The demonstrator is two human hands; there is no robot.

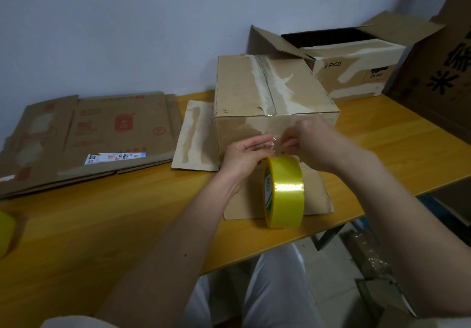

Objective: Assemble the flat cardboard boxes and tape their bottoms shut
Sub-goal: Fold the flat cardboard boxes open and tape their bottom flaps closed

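Yellow glossy tape roll stands on edge on the wooden bench, before the upturned brown cardboard box. My hands, left and right, pinch its clear tape end. Rear carton reads "PICO".

Second tape roll: cut off by the left edge, far left of the box.
Fingertips: blurred against the box front; grip unclear.
Large carton: cropped right of the box.
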